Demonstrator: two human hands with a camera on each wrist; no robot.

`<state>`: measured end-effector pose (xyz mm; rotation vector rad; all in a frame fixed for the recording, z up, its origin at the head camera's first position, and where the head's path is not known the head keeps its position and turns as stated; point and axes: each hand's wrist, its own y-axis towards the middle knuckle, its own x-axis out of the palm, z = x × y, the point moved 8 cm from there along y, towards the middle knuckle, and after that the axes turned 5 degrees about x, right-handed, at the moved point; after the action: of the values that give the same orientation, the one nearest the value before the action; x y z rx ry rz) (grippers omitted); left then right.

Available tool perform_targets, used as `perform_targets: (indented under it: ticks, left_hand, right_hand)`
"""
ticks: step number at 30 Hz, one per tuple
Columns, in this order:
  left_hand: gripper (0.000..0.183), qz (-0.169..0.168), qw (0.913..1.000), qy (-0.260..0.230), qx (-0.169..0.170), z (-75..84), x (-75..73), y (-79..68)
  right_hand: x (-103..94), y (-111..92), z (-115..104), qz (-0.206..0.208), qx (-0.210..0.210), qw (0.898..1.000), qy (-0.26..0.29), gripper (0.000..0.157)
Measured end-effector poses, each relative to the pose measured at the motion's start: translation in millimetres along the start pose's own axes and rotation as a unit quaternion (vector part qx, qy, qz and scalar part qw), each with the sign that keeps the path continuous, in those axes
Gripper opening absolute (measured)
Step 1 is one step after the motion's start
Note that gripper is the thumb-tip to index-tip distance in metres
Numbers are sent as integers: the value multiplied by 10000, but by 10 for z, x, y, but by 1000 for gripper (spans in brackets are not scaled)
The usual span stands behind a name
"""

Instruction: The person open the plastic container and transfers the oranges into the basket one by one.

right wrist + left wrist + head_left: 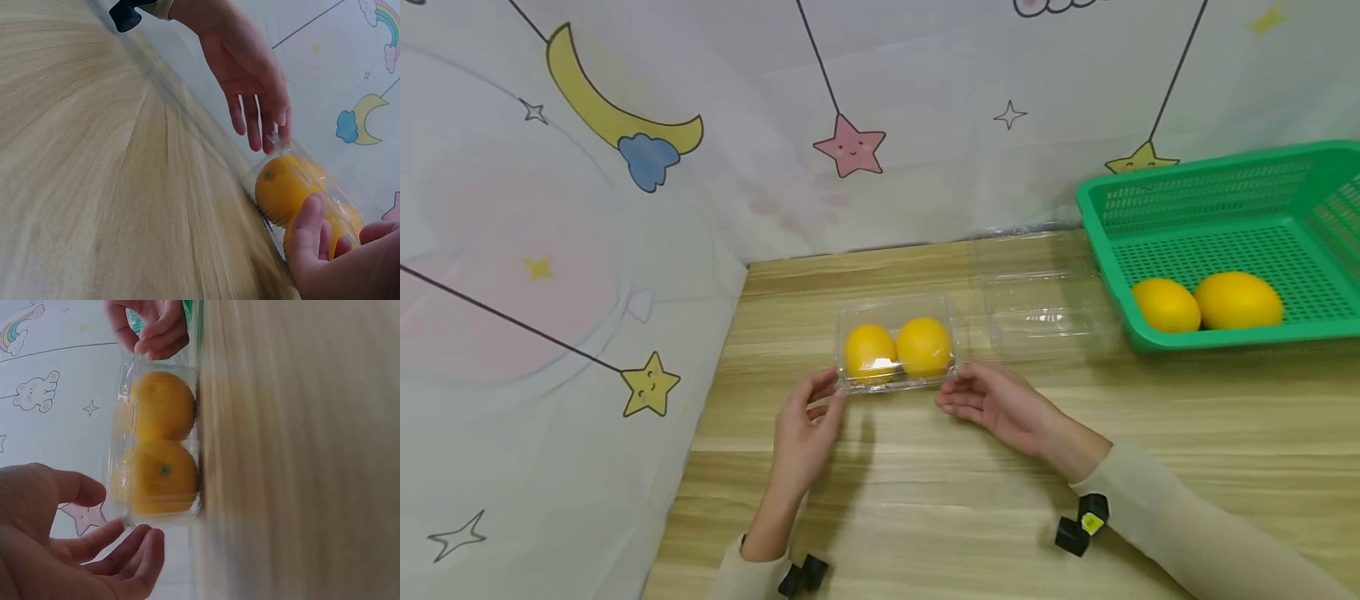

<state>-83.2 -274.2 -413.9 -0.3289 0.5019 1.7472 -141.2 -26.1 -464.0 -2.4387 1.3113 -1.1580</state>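
Note:
A clear plastic clamshell box [895, 312] with two oranges [924, 347] in it sits on the wooden table, its lid down over the fruit. My left hand [805, 433] is at its near left corner, thumb and fingers spread, a fingertip touching the plastic in the left wrist view. At the near right corner is my right hand [1007, 408], fingers loosely bent and fingertips against the box edge. The right wrist view shows the right thumb [309, 228] in front of the oranges, hiding part of the box.
A second clear plastic clamshell [1037, 321] lies opened out behind and right of the box. Beside it stands a green basket [1247, 333] with two oranges [1238, 300] inside. A printed cloth [917, 200] hangs along the table's back and left edges.

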Motion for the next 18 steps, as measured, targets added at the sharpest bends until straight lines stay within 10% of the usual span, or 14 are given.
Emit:
perform_targets:
  ticks: [9,18]
  left_hand:
    - [46,-270,9887,1281,735,277,44,90]
    - [48,-817,9372,2153,2620,769,499,175]
  right_hand:
    - [-22,2,-3,20,-36,9973,-737,16]
    - [-110,-27,-20,407,-66,9919,-1205,30]
